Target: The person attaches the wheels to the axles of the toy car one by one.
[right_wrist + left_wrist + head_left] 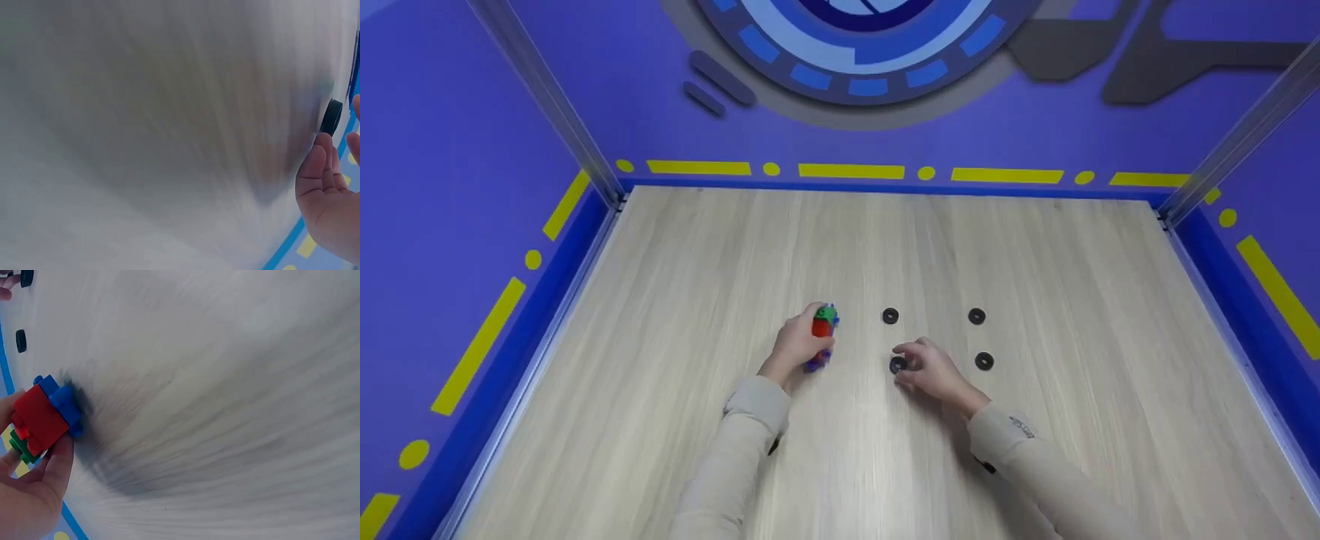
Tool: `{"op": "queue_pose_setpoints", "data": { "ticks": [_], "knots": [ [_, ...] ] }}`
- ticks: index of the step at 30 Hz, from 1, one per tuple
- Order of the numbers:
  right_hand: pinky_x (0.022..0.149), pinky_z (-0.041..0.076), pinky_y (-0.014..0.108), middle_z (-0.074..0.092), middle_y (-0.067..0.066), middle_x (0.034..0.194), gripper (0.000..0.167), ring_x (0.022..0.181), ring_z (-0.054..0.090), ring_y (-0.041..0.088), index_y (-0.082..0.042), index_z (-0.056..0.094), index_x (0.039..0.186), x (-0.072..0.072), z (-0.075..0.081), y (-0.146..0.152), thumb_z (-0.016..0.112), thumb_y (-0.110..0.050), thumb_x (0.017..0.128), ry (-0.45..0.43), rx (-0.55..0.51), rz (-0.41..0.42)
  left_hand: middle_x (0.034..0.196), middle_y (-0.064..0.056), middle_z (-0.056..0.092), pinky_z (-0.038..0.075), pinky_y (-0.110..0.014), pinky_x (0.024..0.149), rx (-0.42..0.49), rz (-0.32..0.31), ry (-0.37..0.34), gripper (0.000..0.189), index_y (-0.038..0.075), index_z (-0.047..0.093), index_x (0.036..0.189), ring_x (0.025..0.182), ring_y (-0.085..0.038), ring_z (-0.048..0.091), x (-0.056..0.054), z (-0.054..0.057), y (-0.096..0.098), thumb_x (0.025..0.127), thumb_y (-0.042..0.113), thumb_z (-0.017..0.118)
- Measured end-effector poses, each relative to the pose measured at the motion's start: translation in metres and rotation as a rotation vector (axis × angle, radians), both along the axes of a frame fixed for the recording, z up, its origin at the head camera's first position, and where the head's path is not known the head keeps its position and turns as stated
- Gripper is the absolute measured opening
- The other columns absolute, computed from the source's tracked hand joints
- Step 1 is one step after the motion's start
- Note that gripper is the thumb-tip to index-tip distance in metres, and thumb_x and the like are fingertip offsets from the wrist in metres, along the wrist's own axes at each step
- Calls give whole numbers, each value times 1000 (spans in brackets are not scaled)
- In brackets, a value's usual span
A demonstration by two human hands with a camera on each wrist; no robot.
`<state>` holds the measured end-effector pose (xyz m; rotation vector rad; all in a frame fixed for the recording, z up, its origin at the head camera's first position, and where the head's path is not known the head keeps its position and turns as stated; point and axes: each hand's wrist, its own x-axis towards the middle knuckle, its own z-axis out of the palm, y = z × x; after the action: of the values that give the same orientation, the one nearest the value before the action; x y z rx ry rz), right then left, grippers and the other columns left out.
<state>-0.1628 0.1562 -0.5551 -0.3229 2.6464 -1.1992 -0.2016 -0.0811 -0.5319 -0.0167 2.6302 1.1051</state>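
Observation:
My left hand (797, 341) grips a small build of toy building blocks (823, 330), with the thumb on one side and fingers on the other. Its red block (40, 417) sits between blue pieces (65, 404) and a green block (23, 446). To the right, my right hand (933, 370) reaches down with thumb and forefinger spread on either side of a small black toy wheel (898, 365). In the right wrist view a fingertip is right at the rim of this wheel (332, 117). The palm side of the left hand is hidden in the head view.
Three more black wheels lie flat on the wooden table (697, 300): one behind the right hand (890, 316), one at back right (976, 316) and one at front right (984, 361). Blue panels (840, 142) with yellow marks enclose the back and sides.

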Motion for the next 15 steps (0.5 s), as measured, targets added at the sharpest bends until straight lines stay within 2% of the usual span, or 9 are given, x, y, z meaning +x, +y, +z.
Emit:
{"op": "queue_pose_setpoints", "data": {
  "ticks": [3,8,15],
  "knots": [
    [65,41,27,52,7,92,40,74,48,15,-7,61,108,-1,0,-1,69,-7,69,-23,0,-20,122,-14,50,44,-42,84,67,22,-31,65,21,33,135,105,-28,51,2,0,-3,79,19,65],
    [67,41,28,53,6,93,39,77,49,15,-9,62,108,-2,-1,-3,69,-8,69,-45,14,-38,123,-14,49,43,-42,85,154,46,-40,66,20,33,135,106,-28,50,4,1,-7,78,20,66],
    [69,40,29,53,6,92,38,79,49,17,-10,62,106,-4,-1,-4,69,-9,69,-43,37,-38,122,-16,49,42,-42,88,305,41,-55,65,17,31,136,107,-27,49,12,0,-8,80,18,64]
  ]
}}
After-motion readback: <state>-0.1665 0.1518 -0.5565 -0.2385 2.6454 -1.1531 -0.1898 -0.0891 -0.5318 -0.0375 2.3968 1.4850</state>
